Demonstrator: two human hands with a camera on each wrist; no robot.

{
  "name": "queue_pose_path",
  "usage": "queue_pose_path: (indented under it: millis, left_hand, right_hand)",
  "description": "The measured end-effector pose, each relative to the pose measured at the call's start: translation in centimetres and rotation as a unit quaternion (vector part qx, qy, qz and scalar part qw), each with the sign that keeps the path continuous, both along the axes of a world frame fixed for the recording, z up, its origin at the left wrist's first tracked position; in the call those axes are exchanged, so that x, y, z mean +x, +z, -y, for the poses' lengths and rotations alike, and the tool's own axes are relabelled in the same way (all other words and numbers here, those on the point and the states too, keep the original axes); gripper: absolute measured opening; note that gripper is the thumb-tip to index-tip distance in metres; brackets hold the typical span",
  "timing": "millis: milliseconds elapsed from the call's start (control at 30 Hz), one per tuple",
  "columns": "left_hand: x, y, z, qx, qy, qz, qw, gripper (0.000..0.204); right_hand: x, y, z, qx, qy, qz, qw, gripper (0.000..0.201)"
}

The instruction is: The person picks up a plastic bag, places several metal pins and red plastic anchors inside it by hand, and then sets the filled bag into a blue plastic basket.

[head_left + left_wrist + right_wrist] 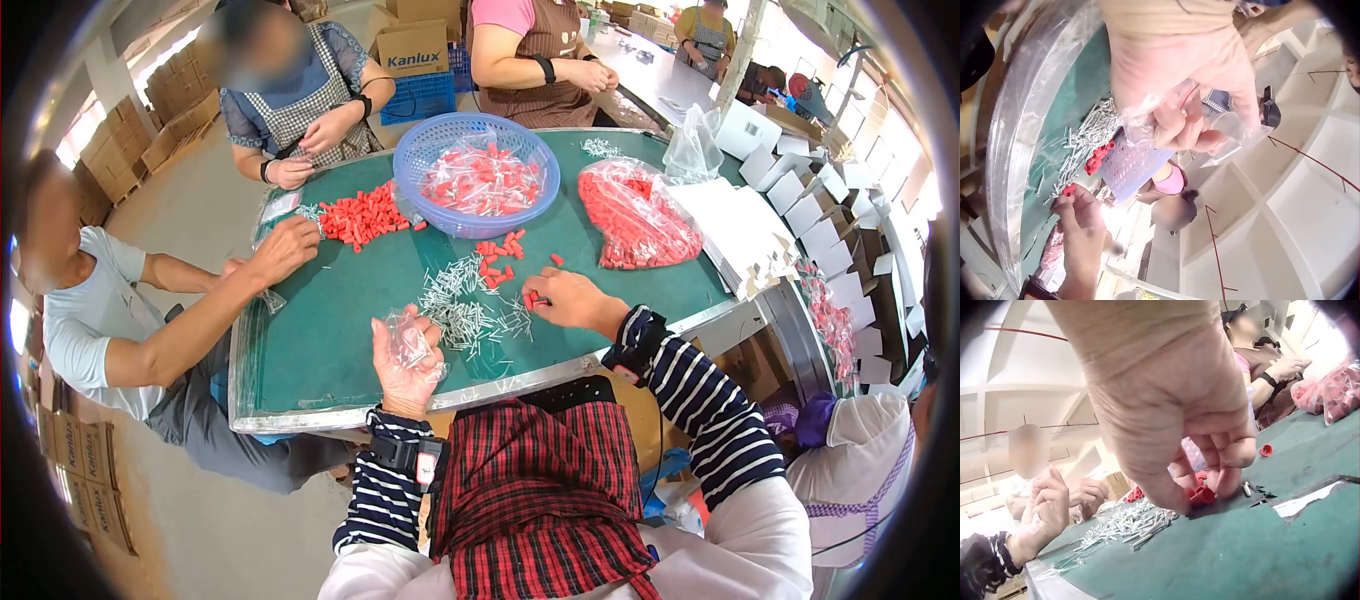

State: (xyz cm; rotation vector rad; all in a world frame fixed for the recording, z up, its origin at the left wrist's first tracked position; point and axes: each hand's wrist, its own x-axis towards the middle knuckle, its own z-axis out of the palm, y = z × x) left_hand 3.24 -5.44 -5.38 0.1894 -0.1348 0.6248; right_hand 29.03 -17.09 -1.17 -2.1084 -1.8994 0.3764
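My left hand [405, 372], palm up over the near table edge, holds a small clear plastic bag [1141, 119] under curled fingers. What is inside the bag is hard to make out. Low over the table, my right hand [572, 300] pinches small red hollow plastic plugs [1200, 495] between thumb and fingertips. Between both hands lies a loose pile of silvery screws [455, 305]. Several more red plugs [497, 262] lie just beyond it, and a single red plug [1265, 450] sits apart, past my right fingertips.
A blue-purple basket [404, 180] of filled bags stands at the far side. Right of it lie a big bag of red plugs [635, 215] and white cartons [745, 235]. A person's hand [285, 250] works by another red heap [365, 215] at left.
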Motion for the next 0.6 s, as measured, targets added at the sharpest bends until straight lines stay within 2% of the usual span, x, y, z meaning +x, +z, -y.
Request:
queue_pose_path:
  millis: [67, 233, 300, 433, 500, 567, 600]
  left_hand:
    - [0.1, 0.1, -0.2, -0.058, -0.001, -0.006, 0.998, 0.054]
    - [0.1, -0.1, -0.5, -0.068, -0.005, -0.012, 0.998, 0.055]
    - [0.1, -0.1, -0.5, -0.072, -0.008, -0.006, 0.997, 0.055]
    - [0.1, -0.1, -0.5, -0.057, -0.005, -0.006, 0.998, 0.054]
    - [0.2, -0.1, -0.2, -0.048, -0.001, -0.019, 0.999, 0.053]
    - [0.5, 0.2, 0.2, 0.031, 0.060, -0.128, 0.989, 0.048]
    - [0.8, 0.3, 0.5, 0.046, 0.077, -0.183, 0.979, 0.039]
  right_hand:
    - [0.0, 0.1, 0.1, -0.012, 0.006, 0.005, 1.000, 0.022]
    - [-0.5, 0.7, 0.3, -0.045, 0.009, 0.012, 0.999, 0.023]
    - [-0.9, 0.7, 0.5, -0.003, -0.015, 0.028, 0.999, 0.020]
    - [-1.7, 1.5, 0.7, 0.042, 0.001, 0.015, 0.999, 0.020]
    - [-1.9, 2.1, 0.9, 0.028, 0.050, -0.021, 0.998, 0.020]
    - [-2.1, 1.9, 1.1, 0.034, 0.076, 0.004, 0.997, 0.019]
    - [-2.1, 1.9, 1.1, 0.043, 0.104, 0.031, 0.993, 0.018]
